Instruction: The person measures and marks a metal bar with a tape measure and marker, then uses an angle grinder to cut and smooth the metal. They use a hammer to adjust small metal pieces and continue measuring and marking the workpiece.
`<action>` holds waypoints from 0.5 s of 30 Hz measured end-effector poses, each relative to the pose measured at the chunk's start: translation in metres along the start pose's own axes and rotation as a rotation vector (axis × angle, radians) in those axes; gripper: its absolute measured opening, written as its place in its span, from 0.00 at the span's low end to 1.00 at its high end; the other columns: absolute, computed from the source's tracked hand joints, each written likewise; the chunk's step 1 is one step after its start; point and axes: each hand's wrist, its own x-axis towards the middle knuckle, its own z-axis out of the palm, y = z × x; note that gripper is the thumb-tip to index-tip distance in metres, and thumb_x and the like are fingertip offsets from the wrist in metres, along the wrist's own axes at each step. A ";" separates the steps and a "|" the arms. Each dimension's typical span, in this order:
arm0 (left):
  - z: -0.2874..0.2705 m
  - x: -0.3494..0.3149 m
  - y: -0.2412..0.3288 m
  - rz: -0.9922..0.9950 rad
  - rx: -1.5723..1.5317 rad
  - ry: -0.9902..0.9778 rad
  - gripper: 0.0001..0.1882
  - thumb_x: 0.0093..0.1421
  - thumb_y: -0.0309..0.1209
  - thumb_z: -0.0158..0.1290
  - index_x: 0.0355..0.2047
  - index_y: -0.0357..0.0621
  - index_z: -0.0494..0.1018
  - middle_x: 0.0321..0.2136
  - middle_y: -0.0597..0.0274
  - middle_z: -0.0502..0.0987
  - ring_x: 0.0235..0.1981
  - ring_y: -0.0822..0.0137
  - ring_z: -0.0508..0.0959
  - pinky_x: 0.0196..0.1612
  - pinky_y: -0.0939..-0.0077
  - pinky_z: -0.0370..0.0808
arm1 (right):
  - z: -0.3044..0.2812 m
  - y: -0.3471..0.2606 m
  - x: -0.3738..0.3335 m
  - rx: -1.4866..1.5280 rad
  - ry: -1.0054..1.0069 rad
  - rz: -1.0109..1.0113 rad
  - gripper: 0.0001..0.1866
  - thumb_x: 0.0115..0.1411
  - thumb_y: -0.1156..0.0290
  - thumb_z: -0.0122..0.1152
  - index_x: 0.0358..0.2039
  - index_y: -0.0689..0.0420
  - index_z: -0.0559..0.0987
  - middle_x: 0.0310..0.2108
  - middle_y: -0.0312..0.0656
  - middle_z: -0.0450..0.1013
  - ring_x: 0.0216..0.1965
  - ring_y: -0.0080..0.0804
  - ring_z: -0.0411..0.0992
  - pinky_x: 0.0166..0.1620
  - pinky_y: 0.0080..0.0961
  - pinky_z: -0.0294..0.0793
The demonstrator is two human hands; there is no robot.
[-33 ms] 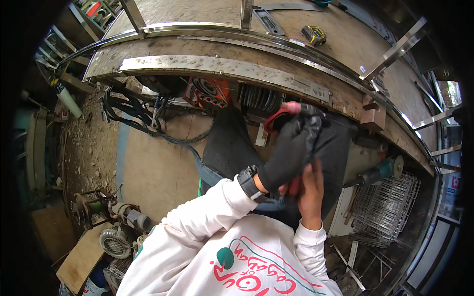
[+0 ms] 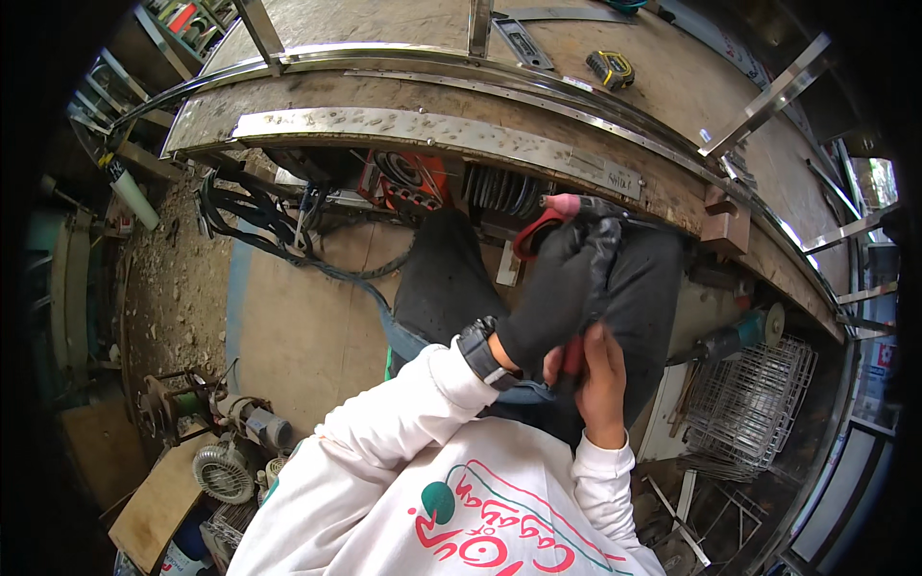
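Note:
My left hand [image 2: 552, 298], in a black glove with a black watch at its wrist, is closed around the black, tape-like wrapped body of a welding torch [image 2: 601, 254]. The torch's pink nozzle [image 2: 564, 204] points left, just under the bench edge. Below the glove, my bare right hand [image 2: 603, 379] has its fingers curled about a red grip-like part [image 2: 573, 355]. How that part joins the torch is hidden between the hands. From there a blue-sleeved cable [image 2: 523, 395] runs left past my knee. Both hands are over my lap.
A wooden workbench [image 2: 317, 91] with a metal frame stands ahead, bearing a tape measure [image 2: 611, 69] and a level [image 2: 521, 43]. Under it is an orange machine [image 2: 403, 180]. At right are an angle grinder [image 2: 740, 334] and wire racks [image 2: 754, 403]; motors [image 2: 230, 466] lie at left.
My right hand's fingers have come down a little and curled more around the red part. The torch nozzle has shifted slightly to the left.

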 end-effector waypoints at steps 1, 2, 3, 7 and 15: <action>-0.005 0.003 0.003 -0.031 -0.075 0.003 0.20 0.74 0.25 0.50 0.64 0.31 0.67 0.56 0.47 0.74 0.52 0.60 0.77 0.54 0.67 0.76 | 0.003 -0.003 -0.002 -0.030 0.039 -0.030 0.25 0.80 0.51 0.45 0.56 0.63 0.70 0.29 0.43 0.75 0.22 0.29 0.71 0.29 0.26 0.73; -0.010 0.007 0.008 -0.059 -0.147 0.006 0.21 0.75 0.25 0.50 0.66 0.32 0.65 0.57 0.48 0.74 0.53 0.62 0.77 0.55 0.68 0.76 | 0.008 -0.010 -0.005 -0.060 0.079 -0.061 0.26 0.80 0.48 0.44 0.52 0.63 0.71 0.27 0.42 0.74 0.22 0.29 0.71 0.30 0.27 0.73; -0.011 0.010 -0.002 0.091 -0.139 0.032 0.23 0.76 0.26 0.49 0.68 0.33 0.63 0.57 0.49 0.74 0.54 0.63 0.77 0.57 0.69 0.76 | 0.014 -0.018 -0.007 -0.090 0.119 -0.093 0.28 0.79 0.46 0.43 0.48 0.63 0.73 0.25 0.41 0.73 0.21 0.30 0.70 0.30 0.28 0.73; -0.009 0.015 -0.003 0.188 -0.692 0.246 0.26 0.76 0.26 0.50 0.71 0.35 0.57 0.58 0.53 0.73 0.56 0.68 0.77 0.62 0.73 0.73 | 0.051 -0.035 0.015 -0.023 0.556 -0.417 0.27 0.81 0.48 0.38 0.46 0.62 0.74 0.20 0.38 0.69 0.21 0.29 0.69 0.32 0.27 0.72; 0.030 0.008 -0.016 0.221 -0.298 0.362 0.25 0.67 0.33 0.65 0.58 0.35 0.69 0.49 0.60 0.80 0.51 0.71 0.79 0.58 0.74 0.74 | 0.037 -0.008 -0.002 -0.337 0.150 -0.069 0.26 0.80 0.48 0.44 0.45 0.63 0.74 0.22 0.36 0.71 0.19 0.22 0.71 0.23 0.21 0.68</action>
